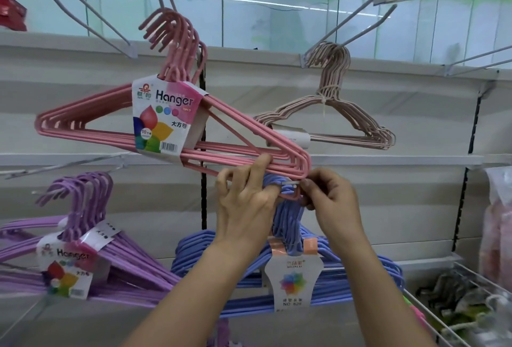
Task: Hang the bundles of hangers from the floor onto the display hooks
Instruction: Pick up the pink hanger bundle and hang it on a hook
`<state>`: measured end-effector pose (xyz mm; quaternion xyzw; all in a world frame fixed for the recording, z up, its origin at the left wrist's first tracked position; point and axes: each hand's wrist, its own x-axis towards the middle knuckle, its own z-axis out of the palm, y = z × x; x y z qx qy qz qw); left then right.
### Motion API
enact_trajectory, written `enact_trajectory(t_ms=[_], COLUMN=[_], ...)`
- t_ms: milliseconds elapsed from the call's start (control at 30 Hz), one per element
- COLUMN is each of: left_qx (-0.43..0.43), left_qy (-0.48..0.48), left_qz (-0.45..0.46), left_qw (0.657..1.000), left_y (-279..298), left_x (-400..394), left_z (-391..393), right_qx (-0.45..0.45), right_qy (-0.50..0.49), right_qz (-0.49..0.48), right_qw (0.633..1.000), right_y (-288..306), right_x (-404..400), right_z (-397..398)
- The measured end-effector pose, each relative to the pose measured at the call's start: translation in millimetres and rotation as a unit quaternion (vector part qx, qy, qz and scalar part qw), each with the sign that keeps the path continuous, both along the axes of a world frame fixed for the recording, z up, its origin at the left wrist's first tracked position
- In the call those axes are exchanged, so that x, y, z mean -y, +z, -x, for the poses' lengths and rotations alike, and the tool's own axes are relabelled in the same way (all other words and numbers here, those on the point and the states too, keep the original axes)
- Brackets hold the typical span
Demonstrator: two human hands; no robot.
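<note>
bundles — 4: pink (171, 122) | purple (83, 252) | blue (291, 277) | beige (332, 114)

I see a wall panel (360, 180) carrying rows of display hooks (91, 28). Upper row: one hanger bundle (166, 125) hangs left of centre, tilted, its right corner lowest; a second bundle (332, 114) hangs to its right, partly behind that corner. Lower row: a third bundle (83, 249) hangs at far left; a fourth bundle (293, 263) hangs at centre, directly below the tilted bundle's low corner. My left hand (246, 202) and right hand (329, 197) meet at the fourth bundle's hook tops, in front of it. A wire basket (471, 305) sits at lower right.
</note>
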<state>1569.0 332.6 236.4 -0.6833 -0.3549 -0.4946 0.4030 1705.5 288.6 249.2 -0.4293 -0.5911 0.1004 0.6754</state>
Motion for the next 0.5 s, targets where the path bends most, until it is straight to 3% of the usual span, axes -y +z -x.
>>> enact_trajectory(t_ms=[200,333,500], left_qx=[-0.028,-0.030,-0.048], left_qy=[0.000,0.008,0.006], left_qz=[-0.033,0.035,0.020], left_qw=[0.999,0.999,0.999], left_y=[10,10,16], left_x=[-11,-29,-45], left_z=[-1,-7,-8], right_qx=[0.085,0.198,0.149], right_qy=[-0.071,-0.135,-0.017], right_qz=[-0.026,-0.040,0.037], right_qw=[0.994,0.970,0.988], right_y=[7,6,10], right_x=[-5,-7,-6], right_z=[-10,-19,-28])
